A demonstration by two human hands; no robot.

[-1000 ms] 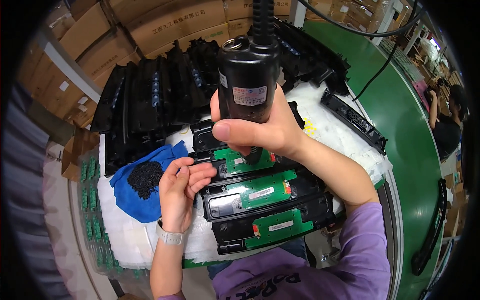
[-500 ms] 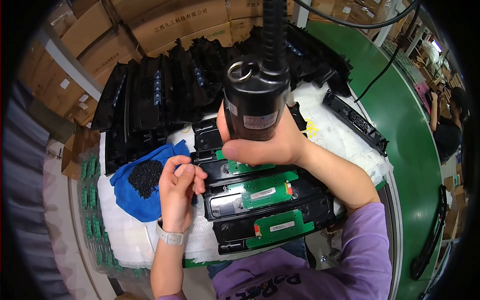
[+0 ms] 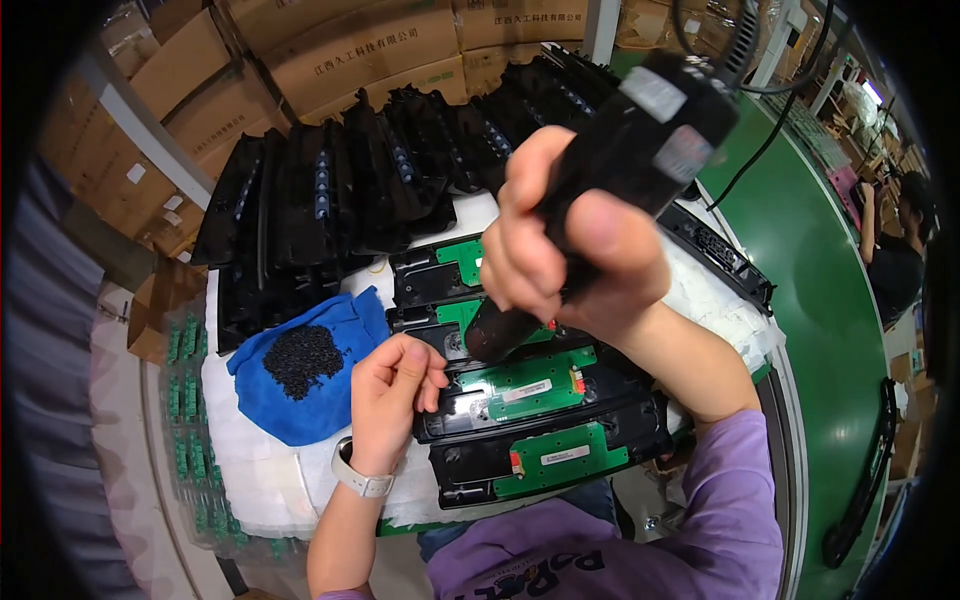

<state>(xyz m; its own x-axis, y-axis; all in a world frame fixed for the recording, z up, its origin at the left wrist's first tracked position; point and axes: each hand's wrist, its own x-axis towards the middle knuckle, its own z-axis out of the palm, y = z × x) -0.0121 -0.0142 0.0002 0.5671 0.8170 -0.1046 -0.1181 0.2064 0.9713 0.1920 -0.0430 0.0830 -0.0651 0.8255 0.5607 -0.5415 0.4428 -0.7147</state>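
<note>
Right hand — fingers clamped on black electric screwdriver, tip at green circuit board. Left hand — fingers pinched together, contents unclear. Risk: slipping bit gouges board.

A single head-worn fisheye view looks steeply down from close above the white padded work surface, straight edges bowing toward the dark rim. The person's forearms enter from six o'clock; the right hand, gripping a black cylindrical power screwdriver, looms nearest the lens (near centre). Brown cardboard boxes fill twelve o'clock, the green conveyor belt three o'clock.
</note>
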